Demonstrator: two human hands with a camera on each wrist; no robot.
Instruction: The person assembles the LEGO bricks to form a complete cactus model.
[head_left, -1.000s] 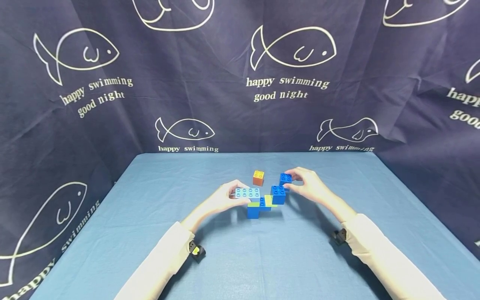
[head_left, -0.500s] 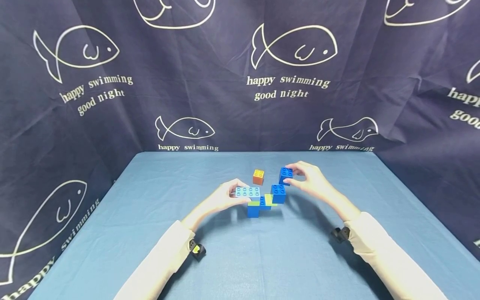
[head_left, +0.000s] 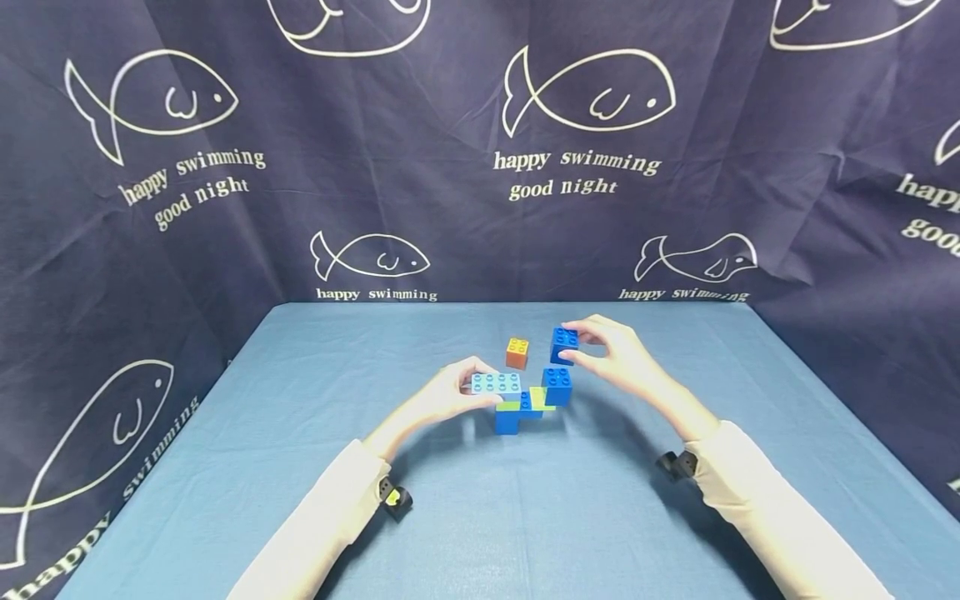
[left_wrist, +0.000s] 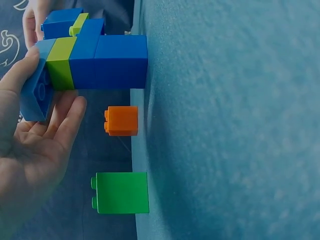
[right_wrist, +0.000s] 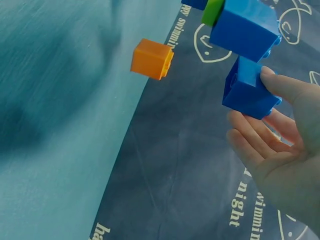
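Observation:
My left hand (head_left: 453, 392) grips a light blue brick (head_left: 496, 383) with several studs, at the left end of a joined stack. In the left wrist view, a lime green brick (left_wrist: 61, 62) and blue bricks (left_wrist: 120, 61) are joined beneath it, down to the tabletop. On the stack's right side sits a square blue brick (head_left: 557, 387). Just behind it, my right hand (head_left: 618, 358) pinches another square blue brick (head_left: 564, 345) between thumb and fingers, raised off the table. The right wrist view has that held brick (right_wrist: 250, 90) close to the stack's blue brick (right_wrist: 245, 27); contact cannot be told.
An orange brick (head_left: 517, 353) stands alone on the blue tablecloth (head_left: 480, 517) behind the stack. The left wrist view also has a green brick (left_wrist: 122, 193) standing on the cloth, hidden in the head view. A dark fish-print curtain (head_left: 450, 200) hangs behind the table.
My right hand has lifted its blue brick up and away from the stack's square brick, then shifted a little left. The left hand and the stack hold nearly still.

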